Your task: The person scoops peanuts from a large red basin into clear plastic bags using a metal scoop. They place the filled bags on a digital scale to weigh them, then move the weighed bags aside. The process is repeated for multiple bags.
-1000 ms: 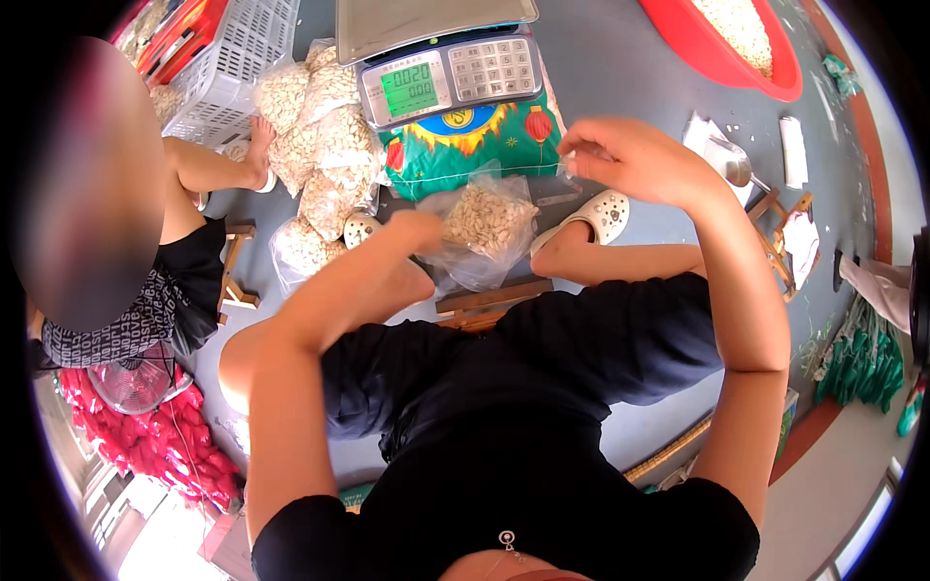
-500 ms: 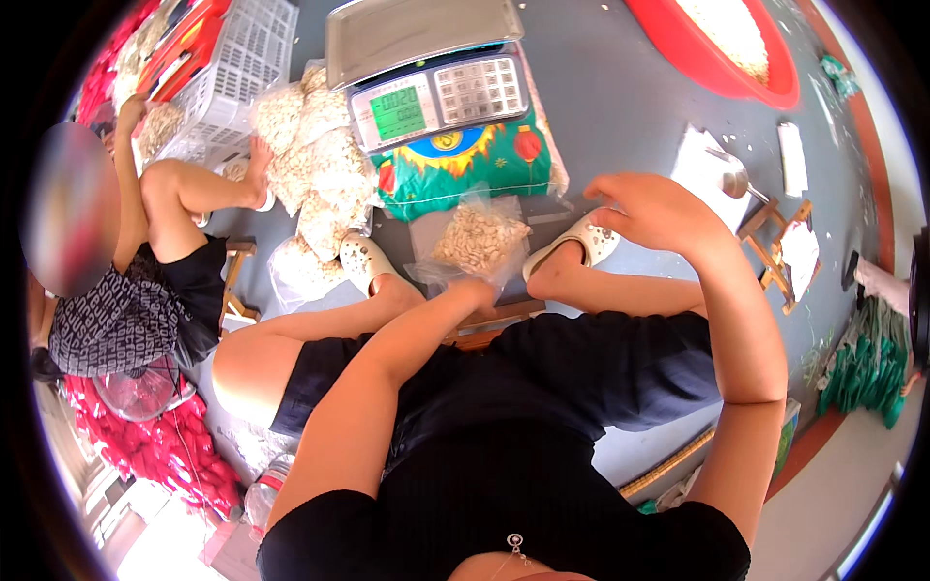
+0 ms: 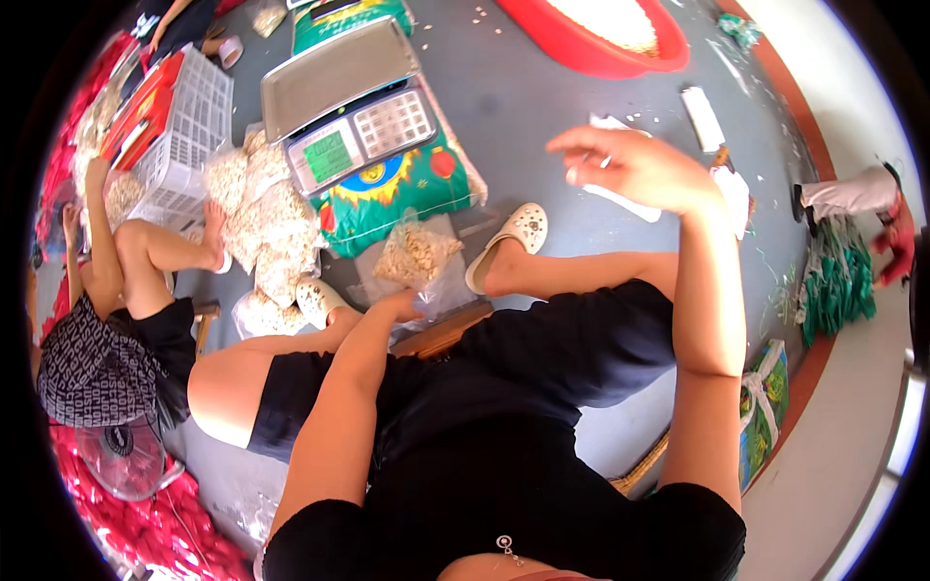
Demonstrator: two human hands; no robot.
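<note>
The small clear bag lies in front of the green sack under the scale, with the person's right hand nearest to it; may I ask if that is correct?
Not quite: the head view shows the left hand nearest to the small clear bag, which does lie in front of the green sack.

Floor's (image 3: 513, 107) just plain grey with pale crumbs (image 3: 479, 12) scattered around lol. On it: a green sack (image 3: 397, 189) mid-scene, a bag of pale slices (image 3: 417, 254) just nearer, heaped clear bags (image 3: 262, 208) left, white crate (image 3: 199, 126) far left, red basin (image 3: 576, 50) far right.
</note>
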